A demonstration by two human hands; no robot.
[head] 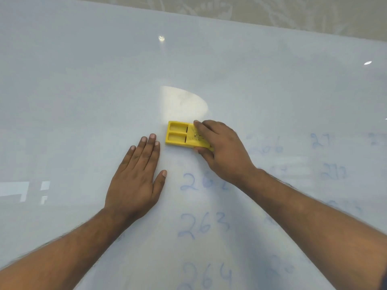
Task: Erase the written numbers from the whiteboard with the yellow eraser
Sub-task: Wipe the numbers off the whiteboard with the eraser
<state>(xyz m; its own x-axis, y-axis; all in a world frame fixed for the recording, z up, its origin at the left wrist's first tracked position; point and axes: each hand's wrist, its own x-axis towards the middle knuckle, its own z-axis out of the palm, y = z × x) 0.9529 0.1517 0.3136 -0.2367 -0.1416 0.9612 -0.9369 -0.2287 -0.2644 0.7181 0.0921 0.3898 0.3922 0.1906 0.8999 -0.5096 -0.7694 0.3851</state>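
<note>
I see my right hand (222, 149) clamped on the yellow eraser (184, 136), fingers over its far edge and thumb under the near edge, gripping its right half. The eraser lies flat on the whiteboard (83, 91), near the middle of the view, with its two shallow pockets showing on the uncovered left end. My left hand (136, 178) lies flat on the board just left of the eraser, fingers together and stretched away from me, thumb splayed to the right; it holds nothing and does not touch the eraser.

Blue numbers (204, 226) run in a column nearer to me than the eraser: 262, 263 and 264. The 262 looks partly smeared, though I may be misled by glare. More faint numbers sit to the right, beyond my right forearm, too blurred to read with confidence.
</note>
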